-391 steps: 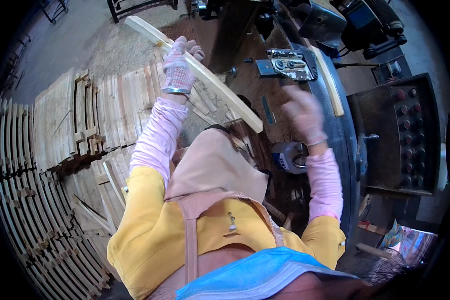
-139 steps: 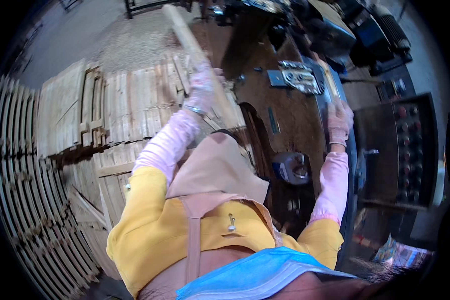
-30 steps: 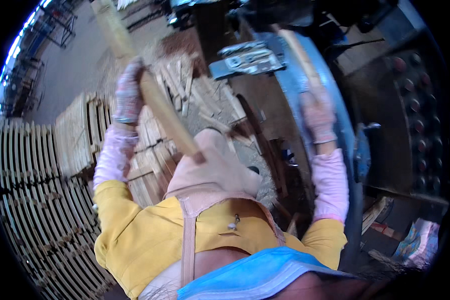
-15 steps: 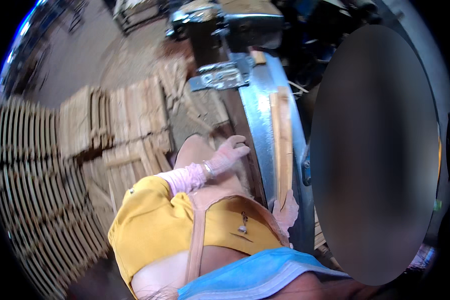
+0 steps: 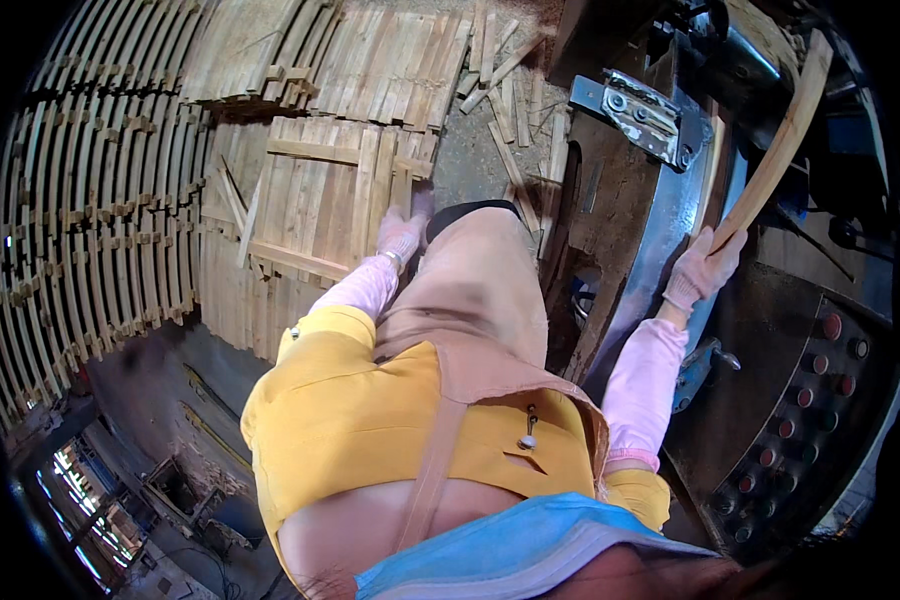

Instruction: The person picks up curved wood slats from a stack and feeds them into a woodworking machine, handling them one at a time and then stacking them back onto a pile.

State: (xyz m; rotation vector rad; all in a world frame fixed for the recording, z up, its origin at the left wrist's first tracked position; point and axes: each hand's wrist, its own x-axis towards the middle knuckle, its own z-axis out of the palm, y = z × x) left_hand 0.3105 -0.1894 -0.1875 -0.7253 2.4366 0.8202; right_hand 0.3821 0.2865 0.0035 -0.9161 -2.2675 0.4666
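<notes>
My right hand [image 5: 706, 268], in a pale pink glove, is closed round the lower end of a long wooden strip [image 5: 782, 135]. This strip slants up to the far right, raised beside the machine's metal bed [image 5: 660, 235]. Another wooden strip [image 5: 711, 165] lies along that bed. My left hand [image 5: 401, 236], gloved the same way, reaches down to the right edge of a stack of wooden slats [image 5: 315, 210], at the near end of a short slat [image 5: 401, 188]. Its fingers are blurred and partly hidden, so their grip cannot be made out.
Tall rows of stacked slats [image 5: 110, 210] fill the left side. Loose offcuts [image 5: 510, 120] lie on the floor ahead. A metal clamp-like fitting [image 5: 642, 115] juts over the machine bed. A dark control panel with several round buttons [image 5: 805, 398] stands at the right.
My view has swung left. My right hand has lifted the strip off the metal bed and tilted it rightward. The left hand has moved from beside the machine to the slat stack.
</notes>
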